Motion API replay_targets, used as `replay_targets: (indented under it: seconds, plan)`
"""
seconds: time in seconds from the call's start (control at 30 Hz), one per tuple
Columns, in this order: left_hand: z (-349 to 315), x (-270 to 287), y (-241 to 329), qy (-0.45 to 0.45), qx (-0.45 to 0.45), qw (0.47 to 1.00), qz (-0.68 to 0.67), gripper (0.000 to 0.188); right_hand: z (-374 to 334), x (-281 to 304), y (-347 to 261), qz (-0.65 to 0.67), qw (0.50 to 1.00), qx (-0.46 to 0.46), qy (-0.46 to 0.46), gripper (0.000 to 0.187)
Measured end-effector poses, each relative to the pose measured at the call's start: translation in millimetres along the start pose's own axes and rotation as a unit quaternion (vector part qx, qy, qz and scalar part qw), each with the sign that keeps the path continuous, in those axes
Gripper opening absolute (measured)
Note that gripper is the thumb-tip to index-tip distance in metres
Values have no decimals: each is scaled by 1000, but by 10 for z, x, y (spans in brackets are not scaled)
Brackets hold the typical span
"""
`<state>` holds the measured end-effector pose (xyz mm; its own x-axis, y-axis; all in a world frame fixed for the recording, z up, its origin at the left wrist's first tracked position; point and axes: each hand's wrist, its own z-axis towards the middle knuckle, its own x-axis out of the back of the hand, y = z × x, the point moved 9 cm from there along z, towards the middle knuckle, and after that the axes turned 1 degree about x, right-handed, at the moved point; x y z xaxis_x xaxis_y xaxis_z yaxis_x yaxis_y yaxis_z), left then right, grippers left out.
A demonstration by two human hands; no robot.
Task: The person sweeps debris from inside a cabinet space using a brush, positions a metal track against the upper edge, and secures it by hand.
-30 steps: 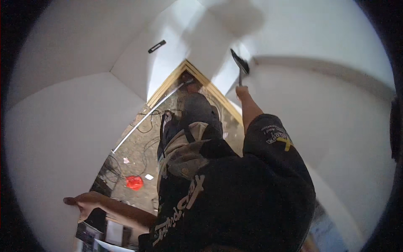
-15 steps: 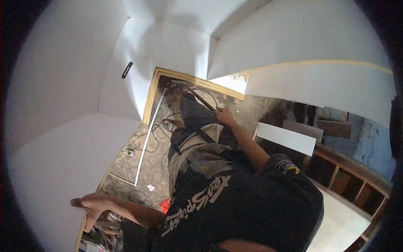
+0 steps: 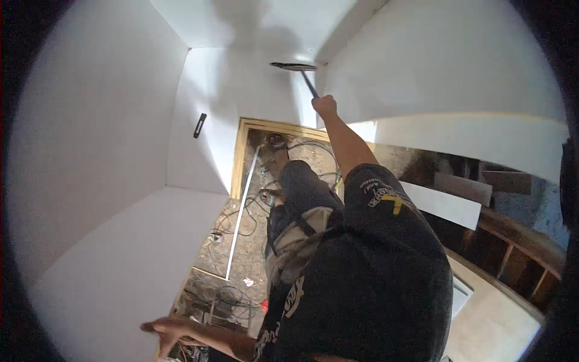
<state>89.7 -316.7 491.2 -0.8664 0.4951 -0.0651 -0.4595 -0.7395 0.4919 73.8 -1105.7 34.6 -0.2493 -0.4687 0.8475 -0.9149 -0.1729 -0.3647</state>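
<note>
My right hand (image 3: pixel 325 107) is wrapped round the handle of a hammer (image 3: pixel 293 66), with the arm stretched forward. The hammer's long dark head is up in front of the white panel at the far end, close to the corner; I cannot tell whether it touches. At the lower left, my left hand (image 3: pixel 169 332) rests at the edge of a white panel (image 3: pixel 132 259). Its thumb and fingers are spread apart, with the fingertips partly cut off by the lower edge of the picture.
White panels surround a wooden-edged opening (image 3: pixel 236 163), where I stand among cables and debris. A thin white strip (image 3: pixel 243 211) crosses it. A black oblong fitting (image 3: pixel 199 125) is on the far-left panel. To the right are a white board (image 3: pixel 443 204) and a wooden frame (image 3: pixel 508 256).
My right hand has raised the hammer from low near my leg up and forward to the far white panel. The left hand stays at the panel edge; the whole view has shifted somewhat.
</note>
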Motion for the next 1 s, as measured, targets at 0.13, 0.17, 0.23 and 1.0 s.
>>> replay_targets:
  seconds: [0.13,0.17,0.23,1.0]
  plan:
    - [-111,-110,100,-17,-4,994,110,79,346,-248,-336,49,995,-77,-30,36]
    - [-158,-262,133,-29,6,992,121,79,506,-205,-251,47,994,-98,-13,36]
    - [-205,-436,161,-39,10,989,141,79,767,-321,-270,43,992,-120,-3,37]
    - [-141,-237,-40,-19,50,980,189,76,-2112,-1666,-457,-170,855,240,-427,21]
